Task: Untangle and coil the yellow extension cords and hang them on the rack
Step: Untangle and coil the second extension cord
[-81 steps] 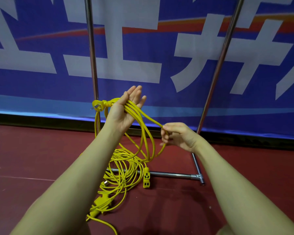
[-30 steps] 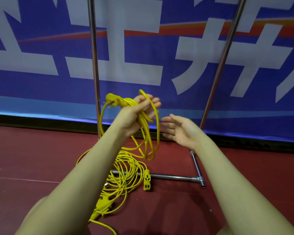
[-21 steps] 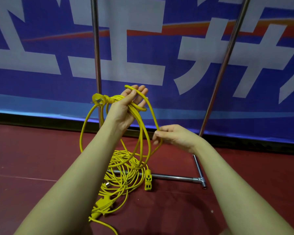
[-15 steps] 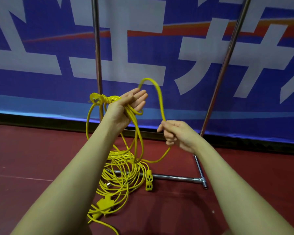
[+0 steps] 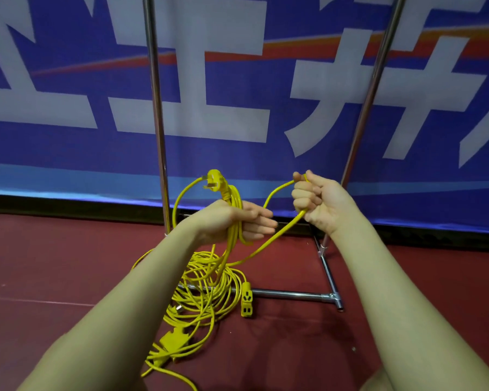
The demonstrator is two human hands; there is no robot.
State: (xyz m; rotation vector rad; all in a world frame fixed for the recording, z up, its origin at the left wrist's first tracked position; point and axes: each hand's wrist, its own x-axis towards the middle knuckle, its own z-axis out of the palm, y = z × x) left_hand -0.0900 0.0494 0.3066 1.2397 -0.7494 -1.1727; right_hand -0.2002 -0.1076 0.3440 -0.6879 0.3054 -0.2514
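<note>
Red floor, blue banner behind the rack (image 5: 328, 294). Coiling step in hand: a few loops w/ plug are gripped by the left hand (image 5: 232, 221), fingers curled; a fresh length of yellow cord (image 5: 277, 235) is clenched in the right hand (image 5: 319, 204). Most cord lies tangled on the floor by the rack base. Next: that length likely needs laying over the left-hand loops.

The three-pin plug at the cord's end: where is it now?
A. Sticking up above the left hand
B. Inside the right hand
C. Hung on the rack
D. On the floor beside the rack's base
A: the three-pin plug stands just above the left hand, which holds the coiled loops.
</note>
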